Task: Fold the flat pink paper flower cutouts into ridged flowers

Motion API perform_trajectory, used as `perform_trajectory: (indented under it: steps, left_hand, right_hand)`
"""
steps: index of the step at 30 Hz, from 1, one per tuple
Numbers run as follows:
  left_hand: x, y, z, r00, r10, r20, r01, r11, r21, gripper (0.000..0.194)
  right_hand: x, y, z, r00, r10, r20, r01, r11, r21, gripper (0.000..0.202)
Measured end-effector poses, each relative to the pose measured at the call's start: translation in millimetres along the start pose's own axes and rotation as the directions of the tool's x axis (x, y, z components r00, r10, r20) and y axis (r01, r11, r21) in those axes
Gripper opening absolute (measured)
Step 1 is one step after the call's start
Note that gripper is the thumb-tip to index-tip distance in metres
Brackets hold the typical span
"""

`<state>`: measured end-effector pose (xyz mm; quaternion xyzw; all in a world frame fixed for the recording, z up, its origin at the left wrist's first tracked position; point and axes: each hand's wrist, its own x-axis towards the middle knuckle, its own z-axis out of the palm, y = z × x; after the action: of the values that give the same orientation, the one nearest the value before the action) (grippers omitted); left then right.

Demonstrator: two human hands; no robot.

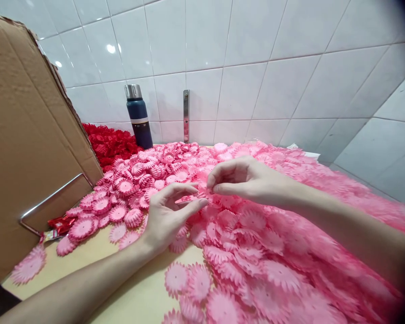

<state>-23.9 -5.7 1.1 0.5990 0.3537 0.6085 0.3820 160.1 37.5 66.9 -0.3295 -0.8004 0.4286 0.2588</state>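
Note:
My left hand (170, 213) hangs over the middle of the table, its thumb and fingers apart with nothing visible between them. Just to its right, my right hand (238, 177) is closed in a pinch, fingertips against the thumb; whatever it holds is hidden or too small to make out. Beneath and around the right hand spreads a big heap of flat pink petal discs (253, 265) with scalloped edges and tiny centre holes. Beyond my left hand lie many smaller, pleated pink flower pieces (126, 186) in a pile.
A cardboard box (30, 135) with a metal wire handle (54, 198) stands at left. Behind it are red petals (111, 141) and a dark blue bottle (139, 117). A red wrapper (61, 224) lies by the box. The tiled wall (249, 36) carries a metal bracket (186, 114).

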Motion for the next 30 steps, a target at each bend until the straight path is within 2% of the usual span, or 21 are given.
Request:
perform_trajectory:
  steps: [4,6,9,14,16,18,21,23,25,28,30]
  left_hand:
    - [0,0,-1.6,0.998,0.060,-0.021,-0.059,0.998,0.034,0.008]
    - [-1,-1,-3.7,0.996,0.094,-0.008,-0.093,0.992,0.080,0.006]
    - [-1,-2,-7.9,0.983,0.177,0.047,-0.183,0.969,0.167,0.007]
    - [-2,-4,-12.4,0.922,0.333,0.196,-0.382,0.859,0.340,0.015]
    - [-3,-5,-12.7,0.896,0.369,0.246,-0.434,0.842,0.320,0.018]
    - [-5,-5,-11.9,0.879,0.394,0.270,-0.464,0.837,0.291,0.021]
    - [-6,-5,-8.5,0.899,0.375,0.227,-0.420,0.884,0.203,0.034]
    - [-5,-4,-5.4,0.943,0.296,0.152,-0.310,0.948,0.072,0.042]
    - [-3,-2,-3.1,0.978,0.194,0.080,-0.193,0.981,-0.021,0.033]
    - [0,-1,-1.8,0.995,0.087,0.048,-0.091,0.992,0.084,0.011]
    - [1,-1,-1.6,0.996,0.058,0.063,-0.069,0.981,0.182,0.010]
  right_hand:
    - [1,3,-1,0.999,-0.051,0.016,0.052,0.999,-0.017,0.017]
    - [0,2,1,0.998,-0.054,0.027,0.056,0.994,-0.091,0.020]
    - [-2,-2,6,0.999,-0.041,-0.026,0.034,0.974,-0.222,0.022]
    - [-4,-7,20,0.990,-0.108,-0.087,0.070,0.932,-0.357,0.010]
    - [-4,-6,25,0.977,-0.148,-0.151,0.078,0.915,-0.395,0.003]
    - [-3,-5,27,0.974,-0.137,-0.181,0.051,0.909,-0.414,0.001]
    - [-4,-6,25,0.984,-0.102,-0.149,0.021,0.885,-0.465,0.013]
    - [-5,-8,22,0.984,-0.135,-0.115,0.061,0.867,-0.494,0.017]
    - [-6,-10,19,0.976,-0.193,-0.098,0.119,0.857,-0.502,0.018]
    - [-7,-10,17,0.965,-0.253,-0.066,0.182,0.832,-0.525,0.017]
    - [-7,-8,16,0.961,-0.273,-0.036,0.207,0.804,-0.557,0.016]
